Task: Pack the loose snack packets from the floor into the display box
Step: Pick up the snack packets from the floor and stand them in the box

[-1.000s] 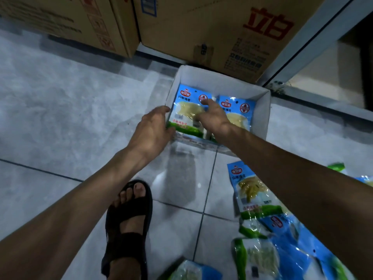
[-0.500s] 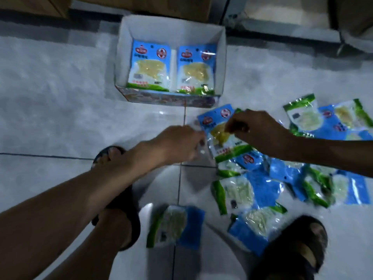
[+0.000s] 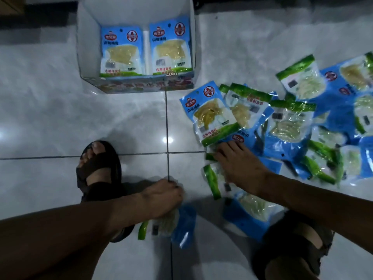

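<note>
Both reach floorward: left hand (image 3: 161, 199) grips packet (image 3: 183, 225), right hand (image 3: 240, 166) lies flat.

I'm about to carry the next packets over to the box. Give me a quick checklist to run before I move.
1. Grip of left hand on lone packet: ok, fingers curl over it on the floor.
2. Grip of right hand: not ok, it lies spread on the pile, no packet visibly pinched.
3. Room in display box: ok, two packets side by side, bare white interior beyond them.
4. Way to the box: ok, bare tile between it and the hands.
5. Floor cleared: not ok, many packets lie loose at the right.
</note>
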{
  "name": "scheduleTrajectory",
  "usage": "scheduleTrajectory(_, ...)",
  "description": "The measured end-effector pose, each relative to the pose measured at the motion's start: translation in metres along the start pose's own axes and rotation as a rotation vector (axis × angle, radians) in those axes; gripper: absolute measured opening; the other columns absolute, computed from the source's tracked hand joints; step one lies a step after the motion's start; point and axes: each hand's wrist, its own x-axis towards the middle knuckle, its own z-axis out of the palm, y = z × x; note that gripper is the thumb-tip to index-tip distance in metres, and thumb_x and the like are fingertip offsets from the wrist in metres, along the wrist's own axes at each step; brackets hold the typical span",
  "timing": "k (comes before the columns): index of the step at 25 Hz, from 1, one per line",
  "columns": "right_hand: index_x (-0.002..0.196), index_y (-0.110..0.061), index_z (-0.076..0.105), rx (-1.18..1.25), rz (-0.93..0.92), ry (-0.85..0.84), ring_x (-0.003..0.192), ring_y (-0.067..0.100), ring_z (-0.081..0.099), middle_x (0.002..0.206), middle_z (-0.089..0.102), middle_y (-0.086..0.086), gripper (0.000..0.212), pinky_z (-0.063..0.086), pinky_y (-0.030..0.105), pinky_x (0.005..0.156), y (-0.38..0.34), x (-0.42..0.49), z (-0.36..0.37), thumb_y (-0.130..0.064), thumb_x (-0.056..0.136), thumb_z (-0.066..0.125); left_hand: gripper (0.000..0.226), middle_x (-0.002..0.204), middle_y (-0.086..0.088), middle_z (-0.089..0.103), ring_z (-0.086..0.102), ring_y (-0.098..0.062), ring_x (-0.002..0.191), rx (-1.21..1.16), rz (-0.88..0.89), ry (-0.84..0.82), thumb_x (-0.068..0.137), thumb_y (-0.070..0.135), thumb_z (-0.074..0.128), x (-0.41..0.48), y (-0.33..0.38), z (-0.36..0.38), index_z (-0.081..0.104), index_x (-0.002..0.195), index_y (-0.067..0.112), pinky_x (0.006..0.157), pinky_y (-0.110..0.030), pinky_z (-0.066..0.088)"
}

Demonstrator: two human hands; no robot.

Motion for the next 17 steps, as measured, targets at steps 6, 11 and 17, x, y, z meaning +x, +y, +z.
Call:
scheduleTrajectory(6,0.114,-0.017,0.049,0.211,0.059,-0.020,0.082,0.023,0.069,0.092,0.070,0.003,0.068,0.053,0.032,0.073,0.014,-0.001,-0.016,-0.025,0.058,0.087,0.009,0.087,0.010,0.060,0.055,-0.010,0.087,-0.490,-0.021,0.046,0.078,0.021,0.066,-0.001,-0.028,-0.018,0.062,0.084,0.016,0.072,-0.024,0.040)
scheduleTrajectory(11,0.104,-0.023,0.067,0.678,0.235,0.020,0.084,0.023,0.067,0.092,0.072,0.007,0.031,0.046,0.024,0.068,0.046,0.022,-0.063,-0.023,0.075,0.078,0.034,0.081,0.007,0.070,0.060,0.005,0.065,-0.957,-0.243,0.180,0.077,0.017,0.080,-0.023,-0.092,-0.094,0.066,0.106,0.009,0.066,-0.015,0.047)
scheduleTrajectory(17,0.069,-0.015,0.063,0.926,0.566,-0.030,0.060,0.006,0.059,0.065,0.058,-0.004,0.023,0.036,0.015,0.045,0.074,0.080,-0.097,-0.031,0.079,0.077,0.021,0.089,0.029,0.070,0.064,0.011,0.082,-1.220,-0.326,0.709,0.086,0.013,0.066,-0.071,-0.129,-0.155,0.058,0.101,0.026,0.074,-0.010,0.049)
